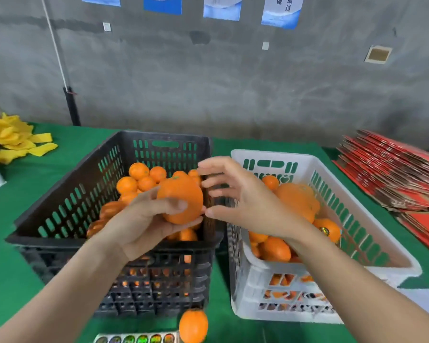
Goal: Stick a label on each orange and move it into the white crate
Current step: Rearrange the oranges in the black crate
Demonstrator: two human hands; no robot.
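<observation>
Orange (180, 199) cupped in left hand (144, 219), thumb across its front, above black crate (60, 194). Right hand (243, 196) just beside, fingers spread, empty.

The black slotted plastic crate (47, 241) is looking matt, the white slotted plastic crate (255, 273) smooth and pale. The round orange fruit (181, 199) in the left hand (144, 224) is showing smooth, faintly glossy peel. The matt green worktop cloth (10, 256) is lying flat. The strip of round foil labels (136, 339) is glinting glossily. The grey concrete wall (233, 82) is looking rough and blotchy.
</observation>
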